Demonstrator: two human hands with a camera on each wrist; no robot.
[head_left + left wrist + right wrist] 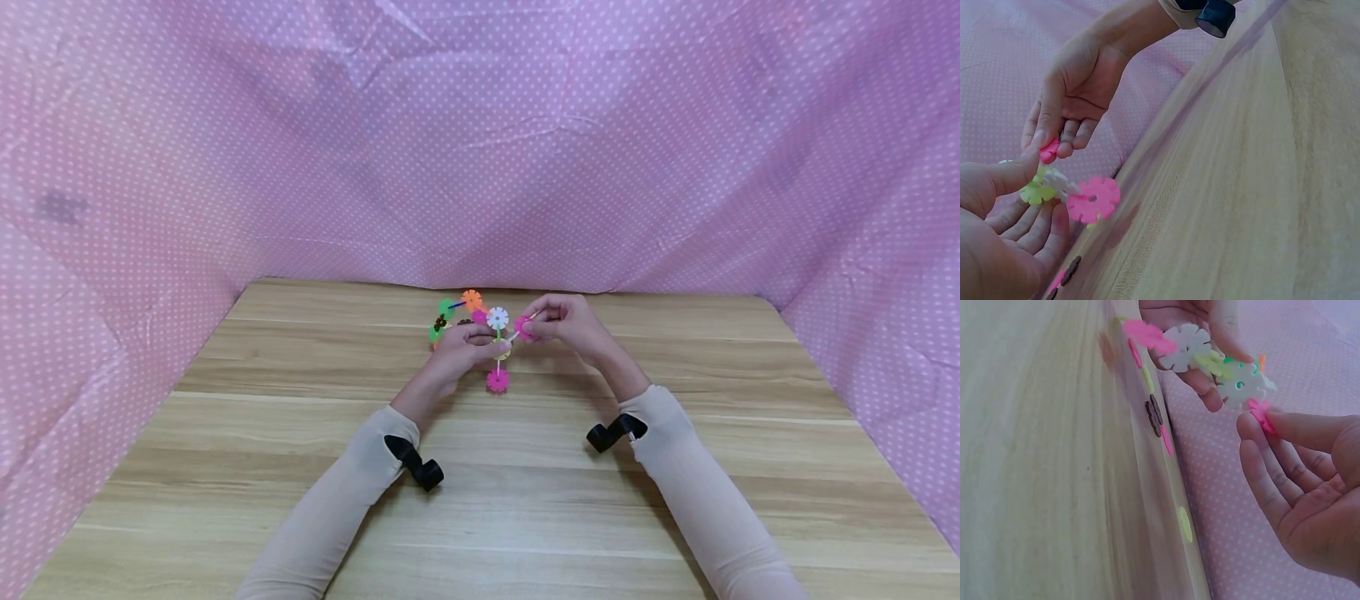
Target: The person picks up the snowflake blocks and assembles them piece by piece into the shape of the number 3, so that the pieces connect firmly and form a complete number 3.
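My left hand (pixel 457 354) grips a joined chain of snowflake discs between thumb and fingers, around a pale yellow disc (pixel 1038 192). From that chain a pink disc (pixel 497 381) hangs lowest, and a white disc (pixel 497 317) stands upright above the thumb. My right hand (pixel 573 329) pinches another pink disc (pixel 1262 415) between thumb and index finger. In the right wrist view this disc meets the edge of a white disc (pixel 1240 386) on the chain. Beyond the left hand, orange (pixel 471 300) and green (pixel 446 309) discs show, partly hidden by that hand.
Loose discs lie near the table's far edge, among them a brown disc (pixel 1154 416) and a yellow-green disc (pixel 1185 524). A pink dotted cloth (pixel 480 167) hangs behind the wooden table (pixel 510 517). Black wrist cameras jut from both sleeves.
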